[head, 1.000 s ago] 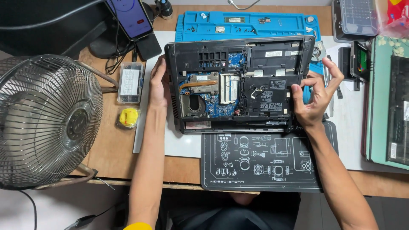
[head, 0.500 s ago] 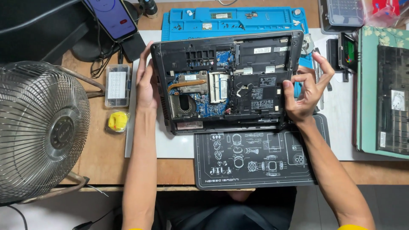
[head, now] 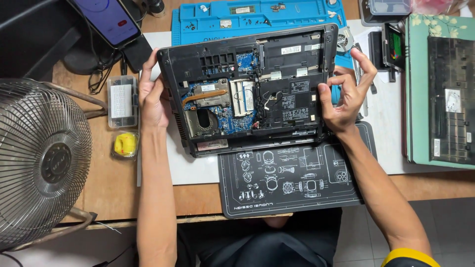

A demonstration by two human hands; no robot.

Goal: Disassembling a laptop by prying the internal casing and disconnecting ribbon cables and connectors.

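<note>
An opened black laptop base [head: 292,64] lies bottom up in front of me, its blue circuit board [head: 225,116], copper heat pipe and fan opening exposed. My left hand [head: 152,96] grips the laptop's left edge. My right hand [head: 344,94] holds its right edge, thumb pressed on the inner black panel and fingers spread behind the rim. The laptop's near edge rests over a black printed mat [head: 292,178].
A blue work mat [head: 208,22] with small screws and parts lies behind the laptop. A metal fan [head: 42,158] stands at the left, with a small clear parts box [head: 121,101] and a yellow object [head: 125,144] beside it. A phone [head: 106,20] sits on a stand far left. A laptop keyboard part [head: 450,99] lies on a green mat at right.
Both hands keep hold of the laptop's sides. The laptop sits slightly tilted now, and the fingers of my right hand have spread further apart. The view has shifted a little.
</note>
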